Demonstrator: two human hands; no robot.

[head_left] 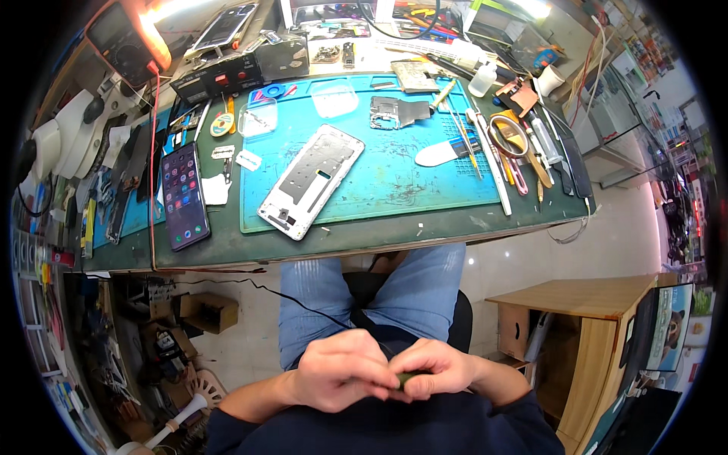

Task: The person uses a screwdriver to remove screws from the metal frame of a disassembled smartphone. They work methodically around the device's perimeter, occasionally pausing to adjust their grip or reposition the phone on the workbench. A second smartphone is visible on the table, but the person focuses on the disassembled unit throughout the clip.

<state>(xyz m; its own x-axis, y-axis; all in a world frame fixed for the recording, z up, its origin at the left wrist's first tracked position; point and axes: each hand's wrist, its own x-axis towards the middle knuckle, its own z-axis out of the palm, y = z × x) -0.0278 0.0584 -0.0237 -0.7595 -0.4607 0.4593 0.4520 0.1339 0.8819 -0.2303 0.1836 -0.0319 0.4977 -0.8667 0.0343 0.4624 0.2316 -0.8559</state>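
Close to my body, above my lap, both hands meet. The fingers of my right hand (436, 368) pinch a small dark green object (409, 378), mostly hidden, whose kind I cannot make out. My left hand (345, 370) is curled, its fingertips pressed against that same object. A thin black cable (296, 301) runs from the left over my leg and passes out of sight behind my hands. On the bench ahead, away from both hands, a silver-white phone frame (312, 182) lies on the blue work mat (379, 189). A lit smartphone (183, 199) rests to its left.
Tweezers (462, 136), a roll of tape (508, 135) and other tools crowd the mat's right side. Clear plastic trays (334, 98) and a phone board (388, 112) sit toward the back. A multimeter (125, 45) stands far left; a wooden cabinet (576, 297) is right.
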